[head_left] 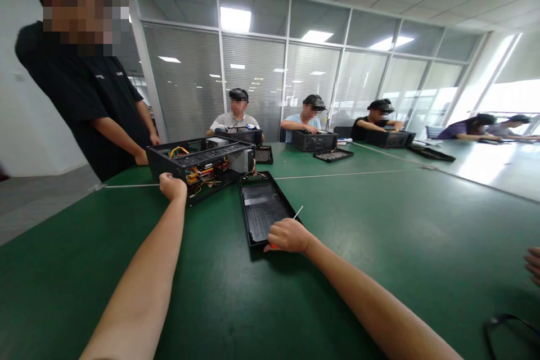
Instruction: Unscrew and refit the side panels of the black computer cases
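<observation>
An open black computer case (211,153) lies on its side at the left, with yellow, red and black cables (198,176) and a grey metal box (241,161) showing inside. My left hand (172,186) is closed on its near left corner; the fingertips are partly hidden. In my closed right hand (288,235) is a screwdriver (298,212), its thin shaft pointing up and away and a bit of orange handle showing below. That hand is at the near right corner of a black front panel (265,207) lying hollow side up; whether it touches the panel I cannot tell.
The green table (379,225) extends far right. A person in black (84,101) stands beside the case at left. Across the table, several people work at other computer cases (314,140), with detached panels (333,154) nearby. At right are another person's fingers (533,265) and a dark strap (506,320).
</observation>
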A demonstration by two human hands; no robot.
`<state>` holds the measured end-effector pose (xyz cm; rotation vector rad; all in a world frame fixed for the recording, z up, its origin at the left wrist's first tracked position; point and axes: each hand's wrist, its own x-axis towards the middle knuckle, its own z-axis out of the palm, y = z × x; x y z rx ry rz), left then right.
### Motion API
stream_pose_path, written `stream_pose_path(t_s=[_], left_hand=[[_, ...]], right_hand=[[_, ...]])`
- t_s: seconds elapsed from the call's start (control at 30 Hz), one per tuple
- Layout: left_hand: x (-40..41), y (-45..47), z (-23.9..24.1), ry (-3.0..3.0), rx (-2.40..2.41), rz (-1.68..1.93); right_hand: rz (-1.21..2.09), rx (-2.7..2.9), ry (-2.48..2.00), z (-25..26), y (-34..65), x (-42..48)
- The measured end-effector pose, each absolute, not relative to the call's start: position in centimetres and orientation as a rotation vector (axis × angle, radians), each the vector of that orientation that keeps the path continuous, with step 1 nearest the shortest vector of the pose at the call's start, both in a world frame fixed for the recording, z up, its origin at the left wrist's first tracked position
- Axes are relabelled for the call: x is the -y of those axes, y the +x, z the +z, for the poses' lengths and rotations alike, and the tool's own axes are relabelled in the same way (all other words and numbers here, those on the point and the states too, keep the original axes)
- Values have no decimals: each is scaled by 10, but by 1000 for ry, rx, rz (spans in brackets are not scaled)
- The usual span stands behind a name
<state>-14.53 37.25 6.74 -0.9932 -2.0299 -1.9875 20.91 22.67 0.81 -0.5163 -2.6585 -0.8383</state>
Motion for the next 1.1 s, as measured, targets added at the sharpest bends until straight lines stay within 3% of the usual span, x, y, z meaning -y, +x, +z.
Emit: stream_pose_path(t_s=[0.3, 0.53, 0.77, 1.1], left_hand=[[-345, -118, 30, -1417, 1952, -1805], [-380, -127, 24, -1169, 2104, -1952], [-398, -131, 29, -1309, 2230, -2174], [-248, -113, -2, -1697, 2126, -2725]], right_hand=[[-844, 2497, -849, 6, 233, -204], [-846, 2439, -1068, -3, 241, -213], [-849, 2357, -1267, -8, 242, -240], [-761, 2291, -1484, 9, 221, -178]])
